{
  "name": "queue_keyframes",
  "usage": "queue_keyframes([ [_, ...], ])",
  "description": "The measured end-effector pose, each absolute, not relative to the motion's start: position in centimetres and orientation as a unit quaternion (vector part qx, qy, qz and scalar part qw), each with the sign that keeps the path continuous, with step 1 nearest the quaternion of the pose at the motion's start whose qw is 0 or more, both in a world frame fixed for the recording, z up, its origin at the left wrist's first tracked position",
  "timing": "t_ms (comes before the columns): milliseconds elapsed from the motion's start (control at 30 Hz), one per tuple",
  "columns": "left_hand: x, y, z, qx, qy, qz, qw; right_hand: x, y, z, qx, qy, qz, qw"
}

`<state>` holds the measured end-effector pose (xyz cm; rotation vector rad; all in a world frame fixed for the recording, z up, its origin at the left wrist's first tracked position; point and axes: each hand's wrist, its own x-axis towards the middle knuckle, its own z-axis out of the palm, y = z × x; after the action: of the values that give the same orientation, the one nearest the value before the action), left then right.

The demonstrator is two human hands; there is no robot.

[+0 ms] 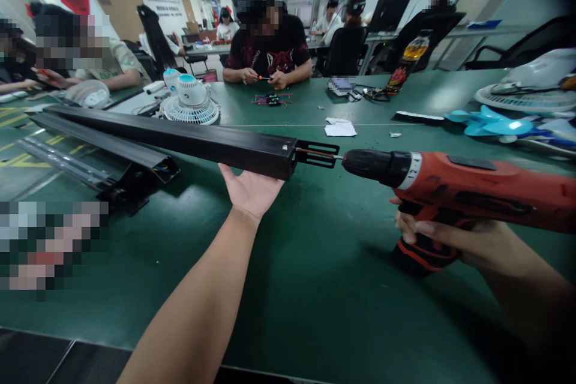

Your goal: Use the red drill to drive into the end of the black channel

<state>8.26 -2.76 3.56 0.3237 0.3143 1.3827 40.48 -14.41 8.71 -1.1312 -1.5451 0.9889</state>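
Observation:
My right hand point(450, 240) is closed around the handle of a red and black cordless drill point(472, 183). From its black chuck a long thin driver bit point(315, 152) runs left alongside a slotted black bracket point(324, 162), toward the end of a long black rectangular tube point(216, 143). Whether the bit meets a screw there is too small to tell. Palm up, my left hand point(256, 192) holds the tube from below near that end, with the thumb on the near side and the other fingers mostly hidden beneath it.
More black profiles point(112, 144) lie at the left on the green table point(292, 312). Farther back are a small white fan point(191, 96), scraps of paper point(341, 127), blue fan blades point(490, 122) and a bottle point(409, 60). A person point(270, 42) works opposite.

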Motion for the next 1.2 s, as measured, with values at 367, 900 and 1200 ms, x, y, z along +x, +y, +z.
queue_keyframes([
  [367, 8.3, -3.0, 4.1, 0.131, 0.153, 0.633, 0.748, 40.5, -14.3, 8.7, -0.46, -0.635, 0.402, 0.473],
  [900, 8.5, -3.1, 4.3, 0.127, 0.146, 0.63, 0.752, 40.4, -14.4, 8.8, -0.46, -0.633, 0.405, 0.472],
  [1200, 8.3, -3.0, 4.0, 0.133, 0.14, 0.625, 0.757, 40.9, -14.3, 8.6, -0.471, -0.634, 0.397, 0.467],
])
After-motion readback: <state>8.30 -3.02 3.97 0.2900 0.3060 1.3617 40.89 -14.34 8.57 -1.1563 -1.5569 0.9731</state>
